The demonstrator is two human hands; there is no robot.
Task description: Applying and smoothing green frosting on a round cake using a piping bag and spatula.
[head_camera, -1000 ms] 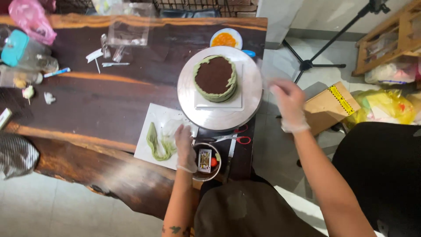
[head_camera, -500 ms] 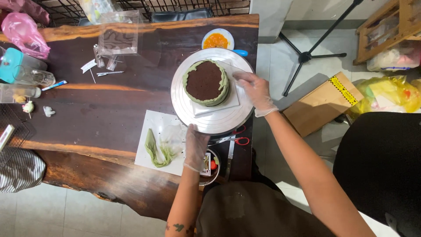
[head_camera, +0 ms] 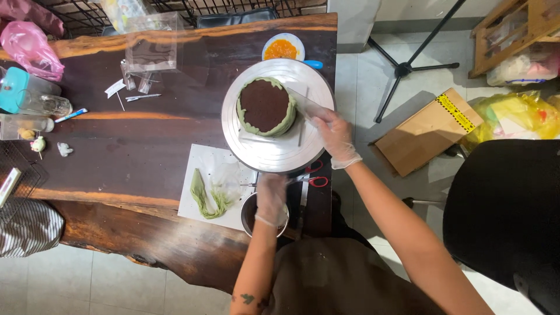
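1. The right hand, out over the floor a second ago, has come in to the turntable; its gloved fingers now grasp a clear scraper set just beside the cake's right side.
2. The cake, dark on top with a green cream wall, sits on a square board at the turntable's middle, so smoothing of the side looks to be in hand.
3. The left hand has stayed low at the small metal bowl; its fingers curl over the rim, but what they grip cannot be told.
4. The bowl's contents are hidden by that hand.
5. A small white dish holds orange filling; a green piping bag lies on white paper on the tabletop.
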